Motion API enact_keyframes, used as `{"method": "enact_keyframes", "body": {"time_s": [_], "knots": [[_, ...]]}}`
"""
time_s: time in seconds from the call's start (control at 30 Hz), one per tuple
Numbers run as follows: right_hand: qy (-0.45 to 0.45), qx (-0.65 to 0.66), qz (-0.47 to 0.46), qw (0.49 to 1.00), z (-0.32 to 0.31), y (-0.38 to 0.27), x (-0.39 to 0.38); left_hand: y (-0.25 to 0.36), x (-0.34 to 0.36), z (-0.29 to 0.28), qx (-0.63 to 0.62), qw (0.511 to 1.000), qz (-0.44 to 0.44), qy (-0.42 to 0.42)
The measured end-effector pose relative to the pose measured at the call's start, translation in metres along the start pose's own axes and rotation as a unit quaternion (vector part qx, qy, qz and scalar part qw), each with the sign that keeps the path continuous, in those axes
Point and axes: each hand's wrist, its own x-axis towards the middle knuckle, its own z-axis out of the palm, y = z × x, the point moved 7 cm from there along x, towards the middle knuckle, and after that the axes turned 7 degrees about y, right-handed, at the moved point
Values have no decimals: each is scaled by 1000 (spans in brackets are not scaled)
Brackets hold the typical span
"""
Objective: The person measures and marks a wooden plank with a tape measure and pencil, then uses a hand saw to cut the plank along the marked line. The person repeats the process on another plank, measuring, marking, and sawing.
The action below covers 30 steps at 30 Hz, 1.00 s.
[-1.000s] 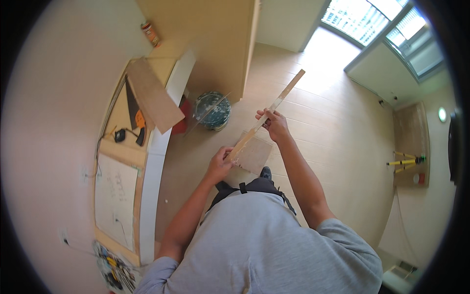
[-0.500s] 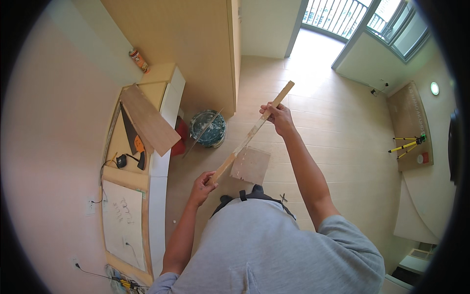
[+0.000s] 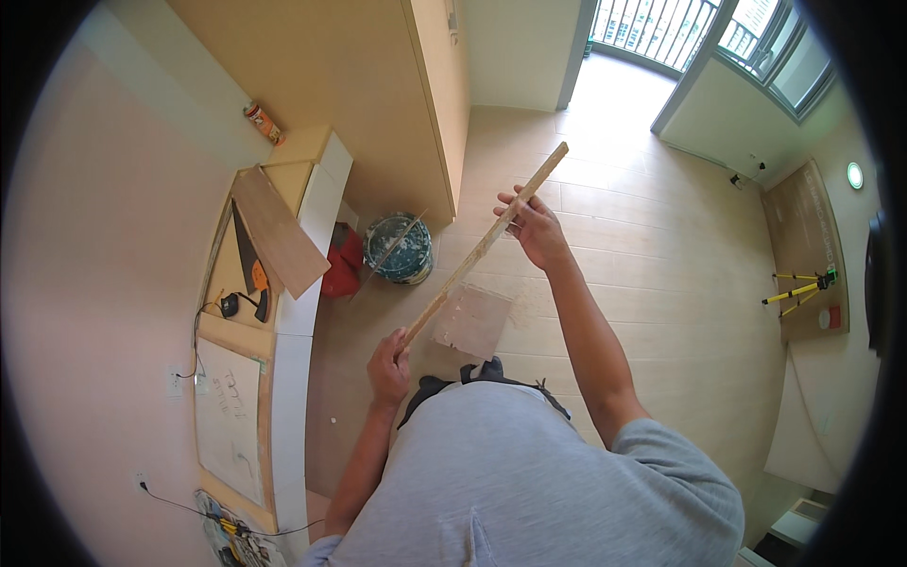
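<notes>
A long, narrow wooden strip (image 3: pixel 480 253) slants across in front of me, its far end up to the right. My left hand (image 3: pixel 388 367) is closed round its near end. Toward the far end, my right hand (image 3: pixel 537 229) supports the strip between thumb and fingers, with the fingers loosely spread. Below the strip, a square board (image 3: pixel 472 321) with pale crumbs lies on the floor by my feet.
Left of me runs a low cabinet (image 3: pixel 295 373) bearing a loose wooden board (image 3: pixel 279 231), a handsaw (image 3: pixel 253 255) and a tube (image 3: pixel 264 123). A paint-stained bucket (image 3: pixel 401 250) with a stick across it stands beside a red object (image 3: pixel 342 262). A yellow tripod (image 3: pixel 801 286) stands at right.
The strip has turned about its length, showing a narrower face. My right hand's fingers have loosened and spread. My left hand has rolled over at the near end.
</notes>
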Motion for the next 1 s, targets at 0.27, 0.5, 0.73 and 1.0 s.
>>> {"method": "enact_keyframes", "body": {"time_s": [0.27,0.5,0.73,1.0], "knots": [[117,-42,-79,989,-51,-18,13,64,3,20,102,983,148,32],[-18,23,-10,1000,-33,-14,-28,113,36,41,111,966,232,26],[21,34,-1,999,-54,-18,-54,118,49,77,-44,988,94,-110],[-26,19,-27,999,-56,-35,-66,97,25,108,-346,860,-272,-260]]}}
